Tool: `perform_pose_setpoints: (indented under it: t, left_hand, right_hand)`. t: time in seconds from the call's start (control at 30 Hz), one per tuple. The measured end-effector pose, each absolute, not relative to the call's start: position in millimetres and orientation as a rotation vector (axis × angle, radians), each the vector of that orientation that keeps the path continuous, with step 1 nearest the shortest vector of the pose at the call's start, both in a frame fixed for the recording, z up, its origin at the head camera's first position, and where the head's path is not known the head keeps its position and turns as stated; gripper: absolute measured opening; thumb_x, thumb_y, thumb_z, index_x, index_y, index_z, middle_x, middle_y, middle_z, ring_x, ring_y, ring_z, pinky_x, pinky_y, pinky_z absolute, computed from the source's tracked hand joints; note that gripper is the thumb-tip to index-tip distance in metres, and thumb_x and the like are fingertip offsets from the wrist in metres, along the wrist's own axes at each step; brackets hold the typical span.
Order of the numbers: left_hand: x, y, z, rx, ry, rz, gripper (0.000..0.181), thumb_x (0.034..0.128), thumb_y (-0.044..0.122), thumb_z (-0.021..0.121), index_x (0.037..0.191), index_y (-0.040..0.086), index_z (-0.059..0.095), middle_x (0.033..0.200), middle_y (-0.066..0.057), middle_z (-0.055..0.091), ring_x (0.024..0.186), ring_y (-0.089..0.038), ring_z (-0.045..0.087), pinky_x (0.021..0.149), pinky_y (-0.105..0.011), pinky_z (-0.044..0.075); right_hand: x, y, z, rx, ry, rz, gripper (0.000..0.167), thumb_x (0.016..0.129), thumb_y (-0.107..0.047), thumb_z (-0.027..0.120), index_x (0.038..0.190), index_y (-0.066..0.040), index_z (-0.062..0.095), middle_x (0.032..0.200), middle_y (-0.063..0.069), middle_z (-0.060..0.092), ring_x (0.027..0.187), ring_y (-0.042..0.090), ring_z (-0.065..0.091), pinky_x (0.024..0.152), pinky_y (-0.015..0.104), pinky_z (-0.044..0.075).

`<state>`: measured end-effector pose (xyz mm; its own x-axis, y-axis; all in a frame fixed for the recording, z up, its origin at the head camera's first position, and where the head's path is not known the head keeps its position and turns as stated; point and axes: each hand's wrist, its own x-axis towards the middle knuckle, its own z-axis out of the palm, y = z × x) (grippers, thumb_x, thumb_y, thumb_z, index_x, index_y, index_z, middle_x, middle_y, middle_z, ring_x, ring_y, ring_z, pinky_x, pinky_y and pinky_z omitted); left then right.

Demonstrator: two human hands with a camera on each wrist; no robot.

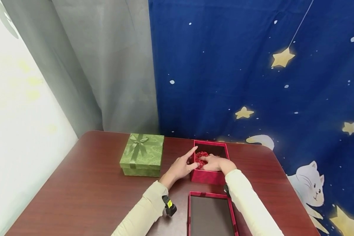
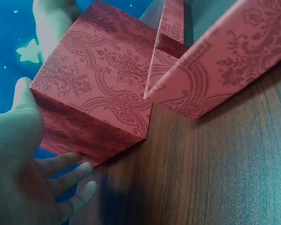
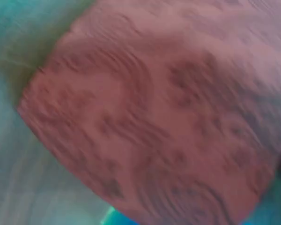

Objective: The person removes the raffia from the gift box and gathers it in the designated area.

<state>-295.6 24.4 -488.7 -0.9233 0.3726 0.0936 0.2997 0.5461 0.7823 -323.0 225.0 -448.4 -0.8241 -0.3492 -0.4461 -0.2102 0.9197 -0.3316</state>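
Note:
An open red patterned box (image 1: pixel 207 177) stands at the back of the table, with red shredded filler (image 1: pixel 201 157) inside. My right hand (image 1: pixel 215 163) reaches into it, fingers on the filler; what lies under them is hidden. My left hand (image 1: pixel 180 167) rests against the box's left side, thumb and forefinger at its rim. In the left wrist view the left hand (image 2: pixel 28 159) has its fingers spread along the box's side (image 2: pixel 93 79). The right wrist view is filled by the box's blurred red wall (image 3: pixel 154 117), with no hand visible.
A green gift box (image 1: pixel 144 150) with a bow stands to the left on the brown table (image 1: pixel 91 183). Nearer me lies a red-edged lid (image 1: pixel 212 213), its dark inside facing up, between my forearms. A blue star-patterned curtain (image 1: pixel 224 65) hangs behind the table.

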Motion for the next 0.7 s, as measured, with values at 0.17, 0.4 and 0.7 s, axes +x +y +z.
perform_pose_setpoints:
  t: [0.17, 0.4, 0.7]
  left_hand:
    - [-295.7, 26.7, -486.0, 0.590, 2.685, 1.335, 0.076, 0.0974, 0.032, 0.070, 0.163, 0.035, 0.032, 0.133, -0.015, 0.066, 0.109, -0.029, 0.065, 0.091, -0.051, 0.053]
    - [-292.8, 29.7, -484.3, 0.586, 2.668, 1.330, 0.075, 0.0982, 0.034, 0.069, 0.163, 0.036, 0.032, 0.134, -0.016, 0.066, 0.115, -0.031, 0.066, 0.095, -0.053, 0.053]
    - [-294.7, 25.8, -487.9, 0.606, 2.696, 1.343, 0.075, 0.0976, 0.031, 0.071, 0.163, 0.032, 0.034, 0.127, -0.017, 0.068, 0.108, -0.032, 0.066, 0.089, -0.052, 0.054]
  right_hand:
    - [-324.8, 230.8, -440.8, -0.358, 2.472, -0.425, 0.082, 0.078, -0.014, 0.072, 0.157, -0.023, 0.048, 0.158, 0.022, 0.035, 0.133, 0.037, 0.041, 0.106, 0.059, 0.043]
    - [-323.9, 229.5, -449.0, -0.595, 2.603, -0.250, 0.064, 0.079, 0.002, 0.077, 0.140, -0.011, 0.064, 0.129, 0.019, 0.060, 0.114, 0.031, 0.056, 0.101, 0.047, 0.052]
    - [-326.4, 228.8, -445.5, -0.773, 2.702, -0.304, 0.042, 0.079, 0.004, 0.080, 0.119, -0.007, 0.076, 0.103, 0.005, 0.072, 0.092, 0.020, 0.062, 0.087, 0.038, 0.054]
